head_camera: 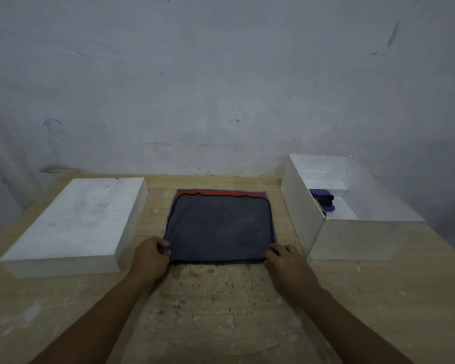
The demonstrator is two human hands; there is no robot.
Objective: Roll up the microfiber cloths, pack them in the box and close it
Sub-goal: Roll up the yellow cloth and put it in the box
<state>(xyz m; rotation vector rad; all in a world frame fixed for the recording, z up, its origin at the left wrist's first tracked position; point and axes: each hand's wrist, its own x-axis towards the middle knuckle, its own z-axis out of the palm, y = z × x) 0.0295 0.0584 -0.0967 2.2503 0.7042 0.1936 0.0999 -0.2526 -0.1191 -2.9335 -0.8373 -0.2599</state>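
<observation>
Scuffed grey wall (221,74) backs a pale, worn wooden counter (221,311). At its right edge stands an open white box (352,240), with dark purple rolls (323,199) lying against its left wall. A white lid (74,222) lies flat by the left edge. Between them, mid-counter, sits a flat stack: grey cloth (218,227) on top, red cloth (208,193) showing beneath at the far edge. The left hand (150,258) and right hand (286,261) each pinch a near corner of the grey cloth with curled fingers (163,244).

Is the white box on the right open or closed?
Open: the white rectangular box has no lid on, and rolled purple cloths show inside it.
</observation>
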